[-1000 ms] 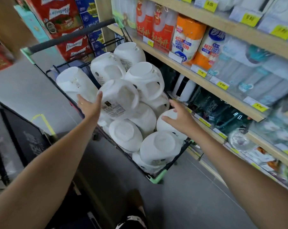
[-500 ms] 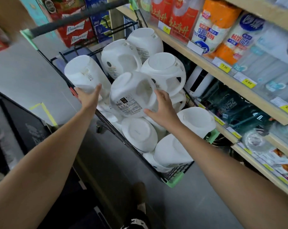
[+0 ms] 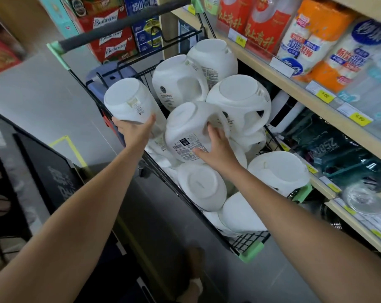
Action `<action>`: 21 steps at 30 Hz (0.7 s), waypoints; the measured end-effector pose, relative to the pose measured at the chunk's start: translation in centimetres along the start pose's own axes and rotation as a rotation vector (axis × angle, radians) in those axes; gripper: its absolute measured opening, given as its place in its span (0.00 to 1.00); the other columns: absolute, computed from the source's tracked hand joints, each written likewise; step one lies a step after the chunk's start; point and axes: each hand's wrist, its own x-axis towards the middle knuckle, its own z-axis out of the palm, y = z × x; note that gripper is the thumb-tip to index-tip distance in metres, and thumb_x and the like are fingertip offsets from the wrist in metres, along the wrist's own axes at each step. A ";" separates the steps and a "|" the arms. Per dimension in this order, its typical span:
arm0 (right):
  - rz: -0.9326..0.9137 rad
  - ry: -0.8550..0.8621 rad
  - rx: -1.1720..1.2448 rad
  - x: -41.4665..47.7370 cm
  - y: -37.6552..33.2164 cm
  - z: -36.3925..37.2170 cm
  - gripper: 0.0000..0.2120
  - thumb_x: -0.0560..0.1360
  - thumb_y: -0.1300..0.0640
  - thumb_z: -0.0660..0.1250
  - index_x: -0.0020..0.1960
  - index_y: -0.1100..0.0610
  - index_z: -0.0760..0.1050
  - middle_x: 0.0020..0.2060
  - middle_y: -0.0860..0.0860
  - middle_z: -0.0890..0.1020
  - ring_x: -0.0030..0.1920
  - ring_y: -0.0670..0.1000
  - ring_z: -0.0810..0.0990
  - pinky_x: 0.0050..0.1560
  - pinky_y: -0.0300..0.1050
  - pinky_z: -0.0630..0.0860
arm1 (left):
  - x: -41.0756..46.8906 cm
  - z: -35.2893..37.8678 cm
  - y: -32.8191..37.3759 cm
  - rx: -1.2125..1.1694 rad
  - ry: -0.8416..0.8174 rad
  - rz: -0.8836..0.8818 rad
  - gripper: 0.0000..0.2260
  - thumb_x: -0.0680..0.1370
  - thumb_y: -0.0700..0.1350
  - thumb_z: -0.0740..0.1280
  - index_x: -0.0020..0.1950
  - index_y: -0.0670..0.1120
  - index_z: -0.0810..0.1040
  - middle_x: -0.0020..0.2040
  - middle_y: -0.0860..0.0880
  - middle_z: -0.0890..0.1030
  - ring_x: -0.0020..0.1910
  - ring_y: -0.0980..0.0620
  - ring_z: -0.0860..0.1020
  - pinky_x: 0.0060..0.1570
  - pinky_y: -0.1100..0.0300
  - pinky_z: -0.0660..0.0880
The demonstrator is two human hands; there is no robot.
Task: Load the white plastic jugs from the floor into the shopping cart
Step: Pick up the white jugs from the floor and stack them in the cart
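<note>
Head view looks down an aisle where long pale wooden store shelves (image 3: 298,92) run along the right, stacked with orange and white plastic-wrapped paper packs (image 3: 311,36). Grey floor (image 3: 32,95) spreads out on the left, with a stack of red cardboard beer cartons (image 3: 111,40) at the far end.

Right beside the shelves stands the black wire shopping cart with mint-green corner caps (image 3: 248,242), its grey handlebar (image 3: 124,25) at the far end. It is heaped with white plastic jugs (image 3: 237,99), lying every which way, several bottom-up, the pile rising above the wire sides. No jugs can be seen on the floor from here.

Both bare arms reach in from below. One round-bottomed white jug at the cart's left rim (image 3: 128,101) leans out over the wire. The left hand (image 3: 132,130) cups it from underneath, thumb up one side and fingers wrapped round the other, grasping it.

Just to its right, on top of the heap, lies a white jug with a black-and-white printed label (image 3: 189,127). The right hand (image 3: 215,149) grasps this one, fingers (image 3: 220,132) curved over its side at the handle hollow and thumb along the label.

Small yellow price tags (image 3: 324,96) dot the shelf edges.
</note>
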 end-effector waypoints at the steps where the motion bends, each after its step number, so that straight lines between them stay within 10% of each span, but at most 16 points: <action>1: -0.003 -0.007 0.000 0.1 0.0 0.0 0.42 0.73 0.46 0.71 0.78 0.53 0.51 0.72 0.55 0.61 0.71 0.57 0.62 0.68 0.51 0.66 | 0.2 -0.1 -0.1 0.008 -0.001 -0.003 0.61 0.51 0.68 0.74 0.75 0.50 0.46 0.74 0.46 0.61 0.72 0.47 0.63 0.70 0.48 0.65; 8: -0.019 -0.039 0.088 -0.3 -0.3 -0.4 0.40 0.73 0.48 0.71 0.78 0.52 0.52 0.73 0.53 0.61 0.72 0.53 0.63 0.69 0.49 0.65 | -0.3 -1.0 0.3 0.084 -0.057 -0.037 0.61 0.54 0.68 0.74 0.76 0.47 0.45 0.76 0.45 0.59 0.74 0.46 0.61 0.72 0.47 0.61; 14: -0.024 -0.027 0.151 -1.8 -0.6 -2.8 0.36 0.76 0.50 0.69 0.78 0.53 0.55 0.74 0.52 0.64 0.72 0.50 0.65 0.69 0.44 0.64 | -7.0 -1.0 1.6 0.276 -0.016 0.324 0.38 0.73 0.52 0.70 0.77 0.44 0.53 0.76 0.44 0.55 0.75 0.45 0.56 0.73 0.51 0.56; 21: 0.058 0.097 0.332 -6.1 2.0 -8.9 0.27 0.75 0.51 0.69 0.72 0.51 0.66 0.58 0.46 0.75 0.57 0.45 0.74 0.56 0.40 0.70 | -17.8 5.0 5.8 0.272 -0.504 0.430 0.31 0.76 0.47 0.69 0.75 0.43 0.59 0.73 0.46 0.63 0.70 0.47 0.67 0.68 0.53 0.67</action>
